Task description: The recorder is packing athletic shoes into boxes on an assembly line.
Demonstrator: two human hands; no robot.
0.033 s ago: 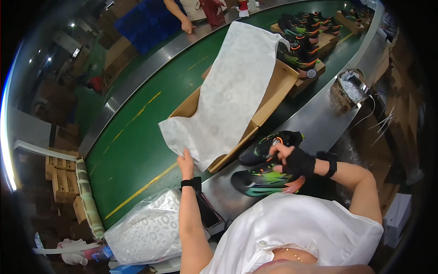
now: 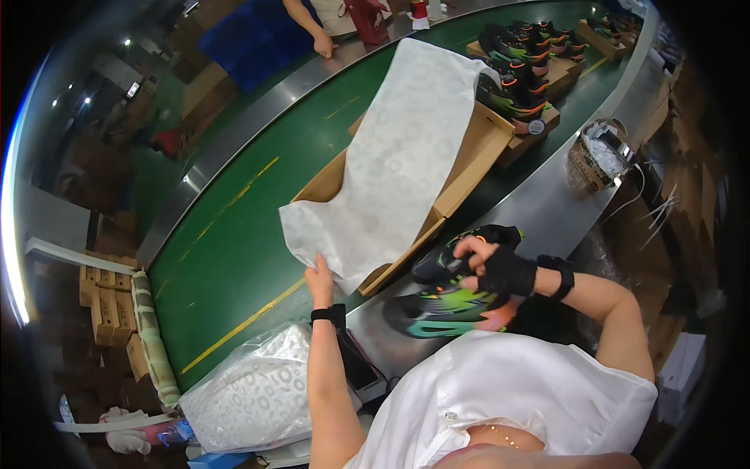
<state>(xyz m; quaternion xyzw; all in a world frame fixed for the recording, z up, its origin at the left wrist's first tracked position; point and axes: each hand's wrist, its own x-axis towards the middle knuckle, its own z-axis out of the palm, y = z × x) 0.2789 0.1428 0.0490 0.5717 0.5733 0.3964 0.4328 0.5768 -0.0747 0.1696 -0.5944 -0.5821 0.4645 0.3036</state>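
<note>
A large sheet of white patterned tissue paper [image 2: 406,148] drapes over and into an open brown shoebox [image 2: 480,156] on the green conveyor belt. My left hand [image 2: 319,283] is closed on the paper's near left corner. On the metal ledge just right of the box is a black sneaker [image 2: 439,264] with orange accents. Nearer me is a second black sneaker [image 2: 437,314] with green and coral trim, blurred by motion. My right hand [image 2: 500,272], in a black fingerless glove, closes its bent fingers at this nearer sneaker's opening; the fingertips are partly hidden.
Several sneakers [image 2: 516,86] sit on boxes farther up the belt. A basket [image 2: 595,156] stands on the ledge at the right. Plastic-wrapped patterned paper [image 2: 254,391] lies at the lower left. Across the belt, another person's hand [image 2: 323,45] rests on the metal edge.
The nearer sneaker has shifted slightly left and tilted. My right hand's fingers have curled in more. My left hand stays on the paper corner.
</note>
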